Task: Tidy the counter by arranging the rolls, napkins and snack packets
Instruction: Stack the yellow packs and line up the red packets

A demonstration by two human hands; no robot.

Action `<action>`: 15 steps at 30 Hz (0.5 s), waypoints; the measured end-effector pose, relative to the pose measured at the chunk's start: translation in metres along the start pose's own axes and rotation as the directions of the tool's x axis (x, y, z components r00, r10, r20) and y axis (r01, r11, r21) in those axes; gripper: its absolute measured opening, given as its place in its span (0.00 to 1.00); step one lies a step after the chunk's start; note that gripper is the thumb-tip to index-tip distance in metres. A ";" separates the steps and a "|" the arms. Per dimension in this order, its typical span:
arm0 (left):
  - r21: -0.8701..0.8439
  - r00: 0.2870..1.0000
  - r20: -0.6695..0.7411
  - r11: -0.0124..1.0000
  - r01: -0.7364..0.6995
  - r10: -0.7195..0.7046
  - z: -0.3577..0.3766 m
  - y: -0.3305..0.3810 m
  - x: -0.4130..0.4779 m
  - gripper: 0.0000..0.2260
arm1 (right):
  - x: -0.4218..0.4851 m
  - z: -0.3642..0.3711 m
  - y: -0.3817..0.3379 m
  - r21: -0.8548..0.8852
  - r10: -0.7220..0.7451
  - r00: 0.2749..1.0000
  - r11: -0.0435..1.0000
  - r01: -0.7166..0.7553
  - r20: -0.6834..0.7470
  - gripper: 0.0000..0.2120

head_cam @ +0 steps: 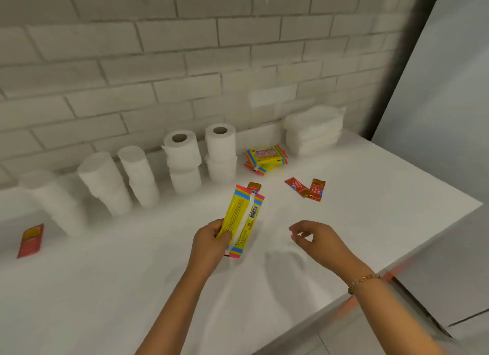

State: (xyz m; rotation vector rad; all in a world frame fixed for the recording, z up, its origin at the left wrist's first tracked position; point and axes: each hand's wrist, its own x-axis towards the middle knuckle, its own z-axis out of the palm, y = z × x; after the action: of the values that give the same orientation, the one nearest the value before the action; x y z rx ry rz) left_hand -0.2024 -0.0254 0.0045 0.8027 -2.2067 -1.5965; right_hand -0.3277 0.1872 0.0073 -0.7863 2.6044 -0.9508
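**Yellow packet held above the worktop, with sorting incomplete**

The left hand (211,238) grips a long yellow snack packet (242,219) by its lower end, thumb across the printed back and fingers behind; the packet stands tilted, its top pointing toward the wall. The right hand (315,238) is empty, fingers loosely curled and apart, hovering above the white worktop (370,196).

Along the wall stand the paper rolls (182,161), several stacked two high; those at the left are blurred. A stack of napkins (313,131) sits at the far right, near the wall. Between the rolls and the napkins lies a small pile of yellow packets (266,157), the likely destination for the held one. Two red sachets (307,189) lie touching each other on the open worktop, another red sachet (254,186) shows just behind the held packet's top, and a red packet (30,239) lies well apart at the far left.

Risks, as judged from this arrangement: the grip is at one end only, so the packet may swing or slip if moved quickly. Reaching toward the yellow pile passes close to the nearest stacked roll (221,153), and a brush of the wrist could topple its upper roll. Setting the packet down carelessly could skew the pile. The far-left red packet is easily overlooked.
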 end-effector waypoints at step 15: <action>0.486 0.935 -0.175 0.853 -0.190 0.308 0.102 0.104 0.145 0.13 | 0.048 -0.077 0.117 0.026 0.005 0.998 1.000 -0.007 0.065 0.09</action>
State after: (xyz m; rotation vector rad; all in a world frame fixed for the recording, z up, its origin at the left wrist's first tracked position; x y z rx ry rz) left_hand -0.4009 -0.0101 0.0561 0.7409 -2.4109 -0.8018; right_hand -0.4450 0.2745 -0.0145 -0.7889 2.5326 -0.9392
